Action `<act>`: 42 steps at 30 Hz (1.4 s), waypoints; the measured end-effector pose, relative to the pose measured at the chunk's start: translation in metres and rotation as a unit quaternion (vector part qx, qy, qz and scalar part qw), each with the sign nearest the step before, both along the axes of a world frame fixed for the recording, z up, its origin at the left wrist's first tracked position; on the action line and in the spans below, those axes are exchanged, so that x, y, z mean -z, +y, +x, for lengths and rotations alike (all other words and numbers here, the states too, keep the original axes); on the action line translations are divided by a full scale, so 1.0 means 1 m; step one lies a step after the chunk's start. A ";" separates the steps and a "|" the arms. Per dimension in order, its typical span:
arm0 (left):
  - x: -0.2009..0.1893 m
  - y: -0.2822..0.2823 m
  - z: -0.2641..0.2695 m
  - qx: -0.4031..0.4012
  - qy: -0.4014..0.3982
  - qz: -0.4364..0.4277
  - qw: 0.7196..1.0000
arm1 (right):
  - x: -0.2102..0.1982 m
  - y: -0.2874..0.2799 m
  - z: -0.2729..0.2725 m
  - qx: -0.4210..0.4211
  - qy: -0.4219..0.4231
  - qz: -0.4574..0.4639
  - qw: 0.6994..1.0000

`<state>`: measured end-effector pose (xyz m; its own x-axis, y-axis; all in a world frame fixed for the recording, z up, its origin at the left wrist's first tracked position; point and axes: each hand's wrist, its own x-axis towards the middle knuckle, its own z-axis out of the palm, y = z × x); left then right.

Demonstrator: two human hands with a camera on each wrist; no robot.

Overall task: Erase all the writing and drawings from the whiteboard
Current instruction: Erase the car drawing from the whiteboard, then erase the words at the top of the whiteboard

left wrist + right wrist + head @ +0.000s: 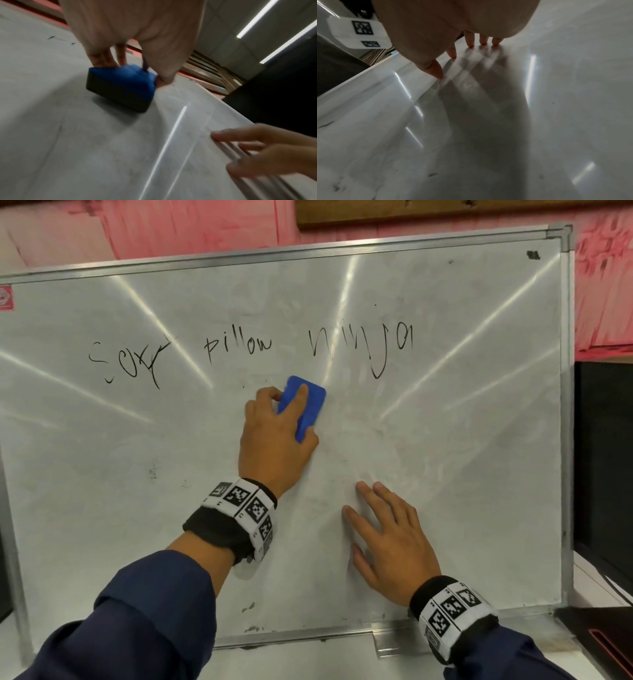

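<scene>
Gripping eraser (306, 409) in left hand (274, 446), long axis near-upright, top tilted left.

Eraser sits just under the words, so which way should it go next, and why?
Probably slide the blue eraser, gripped by the left hand, up across "pillow": the row of writing lies directly above it, unerased, while the right hand braces the whiteboard.

Blue eraser (303, 407); black writing (251, 349); checkered wristbands (245, 505)

Pink wall (137, 227), dark wooden plank (445, 210) above, ceiling strip lights (257, 17)
</scene>
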<state>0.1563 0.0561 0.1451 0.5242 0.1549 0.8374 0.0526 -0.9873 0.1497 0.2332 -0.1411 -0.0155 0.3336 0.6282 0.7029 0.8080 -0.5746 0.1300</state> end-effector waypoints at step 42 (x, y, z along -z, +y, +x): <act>0.007 -0.029 0.006 0.014 0.036 0.063 0.997 | -0.064 -0.018 0.009 0.047 0.151 0.209 0.965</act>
<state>0.1627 0.0272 0.1382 0.5869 0.0346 0.8089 0.0304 -0.9993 0.0207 0.2417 -0.1595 0.0487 0.6048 0.2681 0.7499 0.7147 -0.5980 -0.3626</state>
